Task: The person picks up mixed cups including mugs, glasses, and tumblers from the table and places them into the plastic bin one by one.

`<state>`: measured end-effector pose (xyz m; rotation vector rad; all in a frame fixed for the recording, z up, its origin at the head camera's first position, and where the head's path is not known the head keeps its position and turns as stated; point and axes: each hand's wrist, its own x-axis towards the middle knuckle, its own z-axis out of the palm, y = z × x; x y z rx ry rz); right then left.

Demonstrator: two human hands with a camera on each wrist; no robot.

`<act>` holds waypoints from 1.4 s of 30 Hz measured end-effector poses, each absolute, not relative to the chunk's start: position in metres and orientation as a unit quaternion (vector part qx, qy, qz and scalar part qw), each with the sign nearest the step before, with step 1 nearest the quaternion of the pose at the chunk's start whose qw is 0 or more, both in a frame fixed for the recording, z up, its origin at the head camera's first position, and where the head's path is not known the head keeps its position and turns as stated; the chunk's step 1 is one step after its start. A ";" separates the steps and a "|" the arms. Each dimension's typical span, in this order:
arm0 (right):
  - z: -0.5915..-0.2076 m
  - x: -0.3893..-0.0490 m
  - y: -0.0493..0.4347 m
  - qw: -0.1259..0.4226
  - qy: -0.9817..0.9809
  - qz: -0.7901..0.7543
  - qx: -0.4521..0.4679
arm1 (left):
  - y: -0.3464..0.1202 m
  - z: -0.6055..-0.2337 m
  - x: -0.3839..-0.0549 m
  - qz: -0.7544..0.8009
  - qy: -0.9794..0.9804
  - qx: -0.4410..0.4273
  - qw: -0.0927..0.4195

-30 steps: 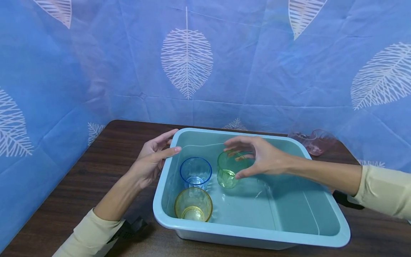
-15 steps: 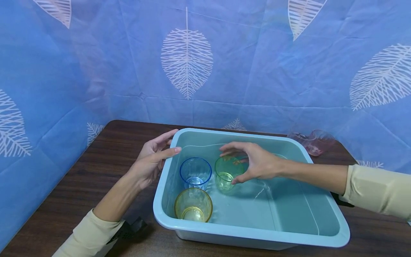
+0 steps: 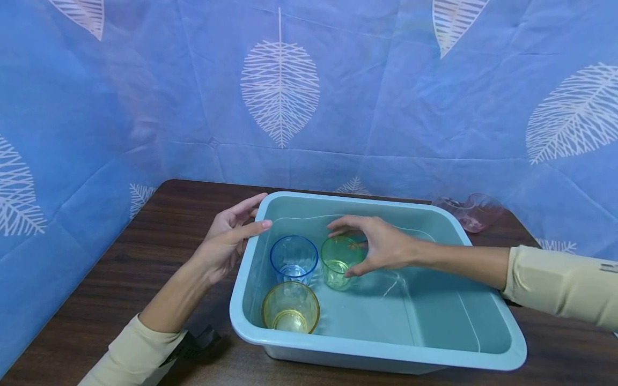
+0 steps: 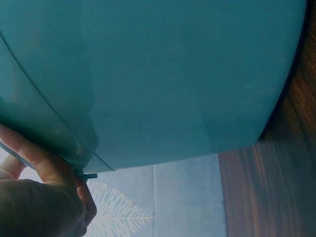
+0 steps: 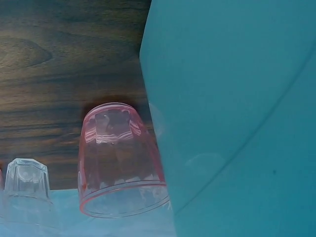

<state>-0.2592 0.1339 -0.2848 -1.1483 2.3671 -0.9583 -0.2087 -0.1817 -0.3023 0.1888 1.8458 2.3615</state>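
Observation:
In the head view, my right hand (image 3: 386,245) holds a green see-through cup (image 3: 335,266) inside the light-blue plastic basin (image 3: 386,348). Its thumb lies on the cup's near side and the fingers reach round behind. Left of this cup stands a blue see-through cup (image 3: 293,258), and nearer the basin's front left corner a yellow one (image 3: 291,308). My left hand (image 3: 226,241) grips the basin's left rim, thumb on top and fingers under the outside. From below, the left wrist view shows the left hand (image 4: 44,197) at that rim.
The basin rests on a dark wooden table (image 3: 145,257) with a blue leaf-print cloth (image 3: 193,96) behind. Past its back right corner are a pink glass (image 5: 116,153) and a clear glass (image 5: 27,180), partly hidden by the basin in the head view.
My right hand has moved the green cup left and slightly toward me, lower in the basin and closer to the blue cup. The left hand has kept its place on the rim.

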 end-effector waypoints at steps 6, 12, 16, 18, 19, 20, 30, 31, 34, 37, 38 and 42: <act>-0.288 -0.259 0.133 0.161 0.834 -0.322 -0.417 | -0.181 -0.303 -0.209 0.783 0.616 0.064 0.068; -0.290 -0.259 0.132 0.151 0.834 -0.308 -0.432 | -0.181 -0.302 -0.208 0.779 0.620 0.063 0.067; -0.289 -0.258 0.132 0.144 0.839 -0.298 -0.432 | -0.181 -0.303 -0.208 0.780 0.619 0.064 0.069; -0.287 -0.257 0.132 0.134 0.843 -0.294 -0.430 | -0.181 -0.303 -0.208 0.781 0.618 0.064 0.069; -0.285 -0.256 0.132 0.128 0.845 -0.294 -0.427 | -0.180 -0.303 -0.208 0.781 0.617 0.065 0.069; -0.283 -0.256 0.132 0.123 0.847 -0.294 -0.425 | -0.180 -0.303 -0.208 0.781 0.617 0.064 0.069; -0.261 -0.252 0.135 0.118 0.834 -0.335 -0.421 | -0.180 -0.303 -0.208 0.781 0.617 0.064 0.068; -0.259 -0.252 0.136 0.117 0.833 -0.337 -0.423 | -0.180 -0.303 -0.208 0.782 0.616 0.064 0.069; -0.254 -0.252 0.139 0.118 0.826 -0.346 -0.429 | -0.180 -0.303 -0.208 0.784 0.614 0.063 0.070; -0.248 -0.251 0.143 0.119 0.822 -0.355 -0.430 | -0.180 -0.302 -0.208 0.784 0.614 0.062 0.068; -0.246 -0.251 0.145 0.120 0.821 -0.358 -0.429 | -0.180 -0.302 -0.209 0.783 0.615 0.061 0.067; -0.240 -0.250 0.151 0.118 0.822 -0.359 -0.427 | -0.180 -0.302 -0.208 0.782 0.617 0.059 0.067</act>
